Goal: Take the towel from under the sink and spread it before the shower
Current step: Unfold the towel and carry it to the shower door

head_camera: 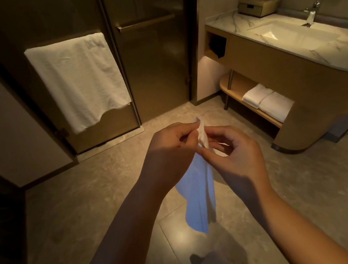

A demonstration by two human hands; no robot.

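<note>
From the head camera, I hold the towel (198,193) up in front of me, both hands meeting at its top edge: my left hand (172,153) is pinched shut on the bunched corner, thumb against forefinger, and my right hand (234,156) has thumb and forefinger closed on the same edge just beside it, the other fingers loosely curled. The cloth hangs straight down below my hands, gathered into a narrow fall, its lower end clear of the floor (88,203). Ahead of my hands and beyond them stand the shower doors (153,66), with a large white towel draped on the door rail (77,81) off to the left of my left hand. To the right of my right hand is the sink (289,29), and on the shelf (245,94) beneath it lie two folded towels (267,102). To do this step well, I judge I should keep the left pinch fixed and slide my right fingers outward along the hem until they find the far corner, so the cloth opens flat rather than twisted. I should hold it taut between both corners, then step toward the threshold and lower it so the far edge lands first, parallel to the door sill. The gathered folds may cling together, so a light shake should free them before I lay it down.
</note>
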